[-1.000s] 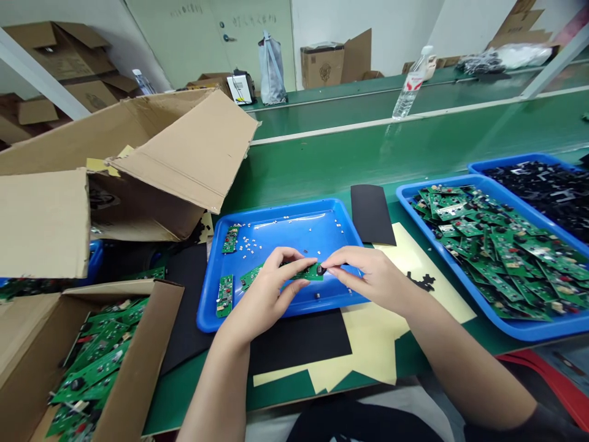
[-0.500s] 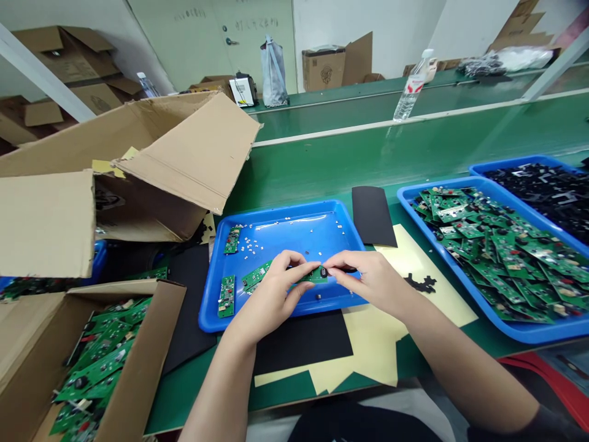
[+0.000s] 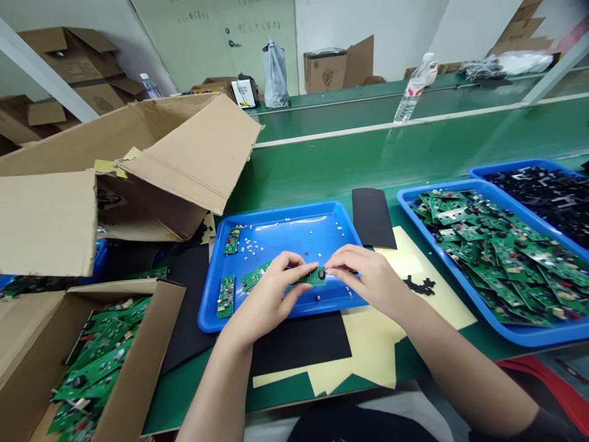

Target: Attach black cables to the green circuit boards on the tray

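My left hand (image 3: 277, 290) grips a green circuit board (image 3: 315, 276) between thumb and fingers, over the front of a blue tray (image 3: 276, 213). A round black component (image 3: 321, 274) sits at the board's right end. My right hand (image 3: 363, 274) is closed in a pinch right beside that end; whatever its fingertips hold is too small to make out. Another circuit board (image 3: 256, 277) lies in the tray, partly hidden behind my left hand. Two more boards rest along the tray's left side, one of them at the front (image 3: 226, 297). Tiny pale parts (image 3: 251, 245) are scattered on the tray bottom.
At right stands a blue tray heaped with circuit boards (image 3: 497, 252), with a tray of black parts (image 3: 543, 190) behind it. Small black pieces (image 3: 419, 285) lie on yellow paper (image 3: 442, 307). At left are an open carton of boards (image 3: 161, 331) and a larger cardboard box (image 3: 197, 153).
My right fingertips have drawn slightly off the round black component, which now shows more fully. My left hand keeps its hold on the board. The view has shifted a little.
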The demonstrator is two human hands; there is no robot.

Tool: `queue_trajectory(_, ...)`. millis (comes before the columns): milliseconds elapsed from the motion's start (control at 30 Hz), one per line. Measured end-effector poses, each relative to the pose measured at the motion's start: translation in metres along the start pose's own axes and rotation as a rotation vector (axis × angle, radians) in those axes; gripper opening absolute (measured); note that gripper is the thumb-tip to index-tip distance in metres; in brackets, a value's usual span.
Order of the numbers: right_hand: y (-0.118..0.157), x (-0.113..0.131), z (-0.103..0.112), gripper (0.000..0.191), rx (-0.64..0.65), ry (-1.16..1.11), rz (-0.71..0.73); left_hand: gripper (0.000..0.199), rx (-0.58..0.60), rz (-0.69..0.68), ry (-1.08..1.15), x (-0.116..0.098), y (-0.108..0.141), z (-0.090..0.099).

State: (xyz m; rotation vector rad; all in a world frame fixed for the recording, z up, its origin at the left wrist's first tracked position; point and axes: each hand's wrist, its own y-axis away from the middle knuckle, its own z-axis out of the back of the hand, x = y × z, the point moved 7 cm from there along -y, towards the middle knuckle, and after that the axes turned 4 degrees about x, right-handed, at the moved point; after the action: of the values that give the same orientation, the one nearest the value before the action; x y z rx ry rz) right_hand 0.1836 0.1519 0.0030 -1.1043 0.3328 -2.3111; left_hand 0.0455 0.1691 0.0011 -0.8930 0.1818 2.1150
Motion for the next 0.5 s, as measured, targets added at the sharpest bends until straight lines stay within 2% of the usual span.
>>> queue_trajectory(167, 0.0, 0.004, 0.0, 0.017, 0.001, -0.02, 0.068, 0.038, 0.006, -0.015, 0.031, -0.002, 0.001, 0.002)
queue_trajectory(500, -0.001, 0.011, 0.0, 0.016, 0.097, -0.029, 0.129, 0.037, 0.102, -0.005, 0.118, -0.003, 0.003, 0.001)
